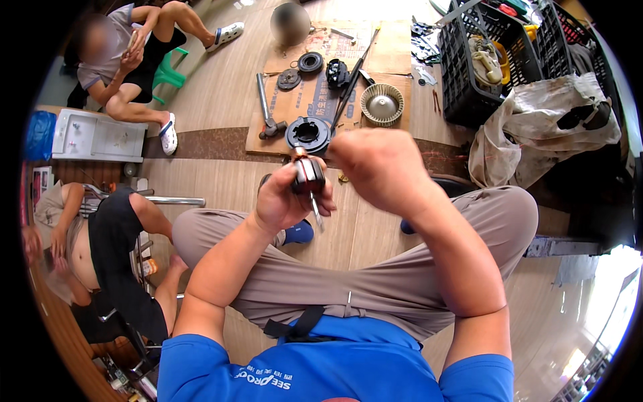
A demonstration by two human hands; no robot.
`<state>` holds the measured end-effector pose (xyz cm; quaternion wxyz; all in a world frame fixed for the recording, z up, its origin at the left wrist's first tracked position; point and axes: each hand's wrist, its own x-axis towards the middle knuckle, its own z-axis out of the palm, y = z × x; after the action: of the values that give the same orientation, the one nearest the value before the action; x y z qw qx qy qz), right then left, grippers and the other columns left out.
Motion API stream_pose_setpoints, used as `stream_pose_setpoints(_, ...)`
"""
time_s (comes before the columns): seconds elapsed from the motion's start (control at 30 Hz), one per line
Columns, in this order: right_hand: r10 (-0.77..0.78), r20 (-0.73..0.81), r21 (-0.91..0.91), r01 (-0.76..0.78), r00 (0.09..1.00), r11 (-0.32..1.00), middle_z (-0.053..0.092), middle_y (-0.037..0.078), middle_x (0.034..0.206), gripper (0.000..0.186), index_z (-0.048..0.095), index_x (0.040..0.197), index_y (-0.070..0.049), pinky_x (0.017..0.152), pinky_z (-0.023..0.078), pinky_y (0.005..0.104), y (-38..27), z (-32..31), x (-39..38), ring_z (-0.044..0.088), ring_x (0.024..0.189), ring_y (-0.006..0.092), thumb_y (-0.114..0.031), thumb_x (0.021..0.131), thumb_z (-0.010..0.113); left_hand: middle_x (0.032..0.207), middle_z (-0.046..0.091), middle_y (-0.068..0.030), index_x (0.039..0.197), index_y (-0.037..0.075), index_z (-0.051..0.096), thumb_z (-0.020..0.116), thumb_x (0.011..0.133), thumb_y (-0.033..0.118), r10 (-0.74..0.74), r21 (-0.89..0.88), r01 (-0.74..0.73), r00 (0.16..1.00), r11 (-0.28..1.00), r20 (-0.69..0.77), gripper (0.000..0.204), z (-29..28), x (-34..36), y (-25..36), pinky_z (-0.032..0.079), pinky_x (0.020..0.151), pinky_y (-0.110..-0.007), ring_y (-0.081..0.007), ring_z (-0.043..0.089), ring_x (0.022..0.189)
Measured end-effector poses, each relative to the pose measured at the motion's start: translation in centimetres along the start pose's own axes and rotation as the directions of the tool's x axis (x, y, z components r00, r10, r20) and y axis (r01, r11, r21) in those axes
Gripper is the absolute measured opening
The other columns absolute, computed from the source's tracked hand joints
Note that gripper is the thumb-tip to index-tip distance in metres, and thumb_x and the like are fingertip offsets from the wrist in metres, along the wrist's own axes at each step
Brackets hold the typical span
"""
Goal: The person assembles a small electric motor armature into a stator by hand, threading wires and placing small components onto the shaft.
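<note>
the left hand (276, 201) has fingers wrapped round a silver-and-black cylindrical metal rotor (309, 177); the right hand (385, 161) is nearby, fingers curled, contents impossible to tell.

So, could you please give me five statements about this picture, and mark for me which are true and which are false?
1. The left hand holds a motor rotor with a metal shaft. True.
2. The hammer lies to the right of the fan wheel. False: it lies to the left.
3. The fan wheel lies on the cardboard. True.
4. The right hand rests on the knee. False: it is raised in front of the person.
5. The stool under the seated person at upper left is red. False: it is green.
</note>
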<state>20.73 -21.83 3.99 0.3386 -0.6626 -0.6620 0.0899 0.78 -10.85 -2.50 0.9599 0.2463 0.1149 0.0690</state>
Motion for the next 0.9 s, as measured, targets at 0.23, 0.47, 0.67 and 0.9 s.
stream_pose_setpoints(0.23,-0.015,-0.009,0.079,0.016,1.0,0.997,0.061,0.01,0.073,0.01,0.062,0.082,-0.007,0.062,0.049,0.0404,0.2,-1.4,-0.2,0.063,0.072,0.0315,-0.015,0.085,0.067,0.098,0.067,-0.0217,0.124,-0.001,0.045,0.063,0.088,0.034,-0.09,0.319,0.103,0.994,0.942,-0.053,0.053,1.1,-0.2,0.1,0.06,0.08,-0.045,-0.0356,0.071,0.088)
stream_pose_setpoints(0.47,-0.074,0.034,0.032,0.073,0.997,0.997,0.061,0.009,0.074,0.009,0.063,0.083,-0.007,0.062,0.049,0.0402,1.2,-2.7,-0.5,0.062,0.073,0.0314,-0.014,0.083,0.068,0.104,0.065,-0.0167,0.119,0.002,0.045,0.073,0.078,0.0,0.1,0.657,0.1,0.961,0.747,-0.26,0.049,1.8,0.5,0.3,0.06,0.084,-0.042,-0.0269,0.068,0.099)
stream_pose_setpoints(0.67,-0.06,0.037,0.018,0.059,0.998,0.998,0.061,0.009,0.072,0.008,0.063,0.083,-0.007,0.062,0.049,0.0401,0.8,-2.3,-0.5,0.062,0.071,0.0306,-0.014,0.083,0.069,0.102,0.062,-0.0073,0.124,-0.002,0.048,0.077,0.081,0.009,0.193,0.712,0.246,0.858,0.658,-0.475,0.053,2.4,1.1,0.0,0.056,0.066,-0.026,-0.0088,0.062,0.081)
stream_pose_setpoints(0.9,-0.068,0.036,-0.06,0.07,0.997,0.996,0.06,0.005,0.07,0.011,0.061,0.08,-0.01,0.061,0.049,0.04,1.2,-1.6,-0.8,0.063,0.073,0.0276,-0.018,0.084,0.067,0.108,0.059,-0.0118,0.13,0.0,0.041,0.07,0.083,0.003,0.036,0.432,0.148,0.92,0.89,-0.39,0.055,0.7,0.7,0.2,0.058,0.082,-0.038,-0.0203,0.066,0.093)
